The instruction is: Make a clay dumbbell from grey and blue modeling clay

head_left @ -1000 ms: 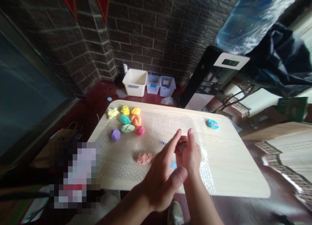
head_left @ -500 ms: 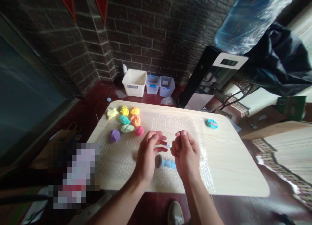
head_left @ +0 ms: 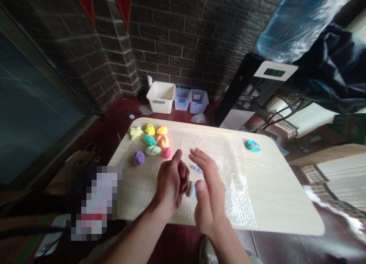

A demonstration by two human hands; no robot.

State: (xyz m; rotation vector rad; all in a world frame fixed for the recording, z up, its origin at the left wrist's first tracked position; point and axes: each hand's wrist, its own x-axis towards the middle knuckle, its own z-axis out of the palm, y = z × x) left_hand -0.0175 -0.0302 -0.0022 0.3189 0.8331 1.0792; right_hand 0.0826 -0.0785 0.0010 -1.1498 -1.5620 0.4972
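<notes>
Bubble wrap [head_left: 137, 189]: sheet lying flat across most of the counter, beneath the work in front of me.

Clay lumps [head_left: 150, 140]: eight, in mixed colours, grouped at the far left corner; the pink one sits nearest my left hand, not touching it.

Left hand [head_left: 170, 182]: curled on its edge, fingers folded inward; I cannot tell whether anything is held inside.

Pale clay lump [head_left: 190, 189]: resting on the wrap between my hands, just beside the left one, partly hidden.

Striped clay strip [head_left: 196, 169]: thin, multicoloured, lying on the wrap just beside my right hand, untouched.

Right hand [head_left: 208, 191]: open, fingers straight, held on edge, apart from the left; nothing visible in it.

Blue clay disc [head_left: 252, 145]: flattened, red-marked, on the counter [head_left: 283, 195], well apart from both hands.
</notes>
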